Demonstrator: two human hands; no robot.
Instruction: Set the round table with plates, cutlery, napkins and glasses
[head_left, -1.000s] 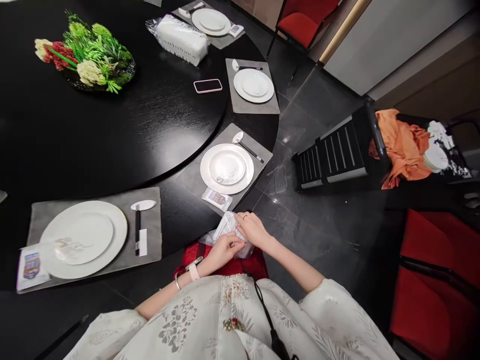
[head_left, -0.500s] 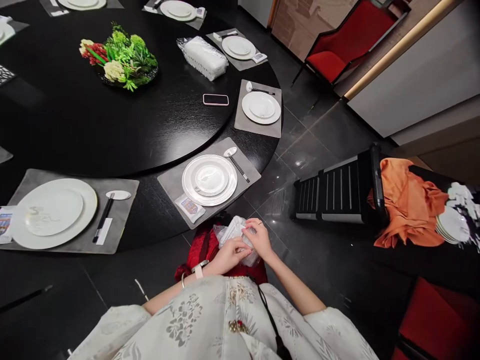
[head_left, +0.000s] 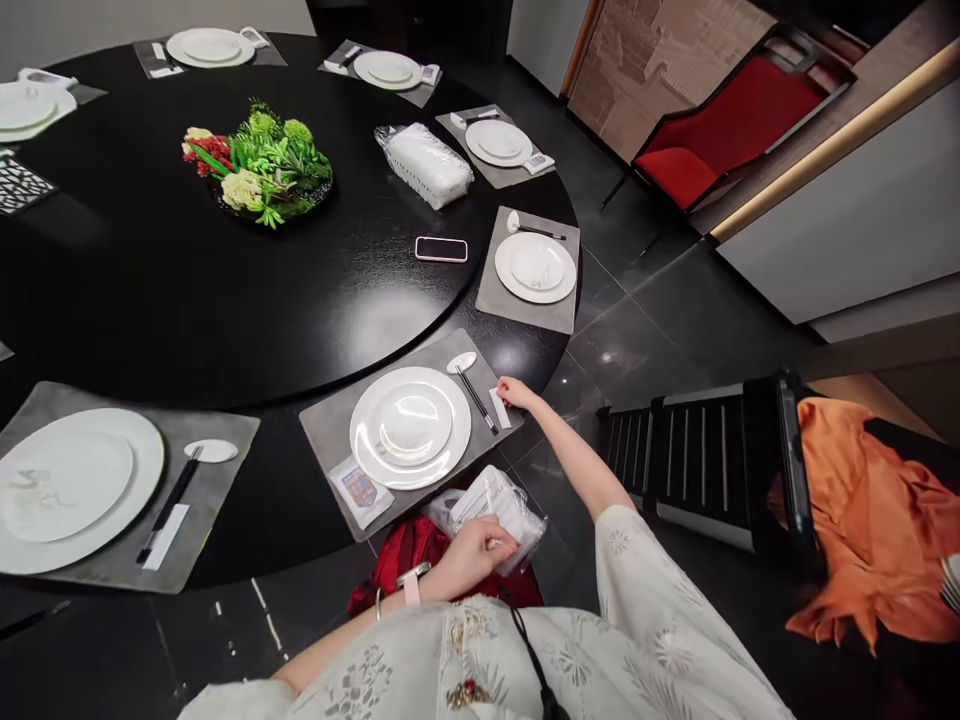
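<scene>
Right grip: we are pinching a white slip beside chopsticks. Left grip: we are holding a plastic bag.

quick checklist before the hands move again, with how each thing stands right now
1. Right hand on the white strip: ok, fingertips at its upper end.
2. Strip beside the chopsticks: ok, to their right and apart from them.
3. Strip flat on the mat: cannot tell.
4. Left hand at the plastic bag: ok, though whether its fingers grip anything is unclear.
5. Small plate inside the large plate's rim: ok.
6. Strip showing on the next mat beyond: not ok, none visible.
</scene>
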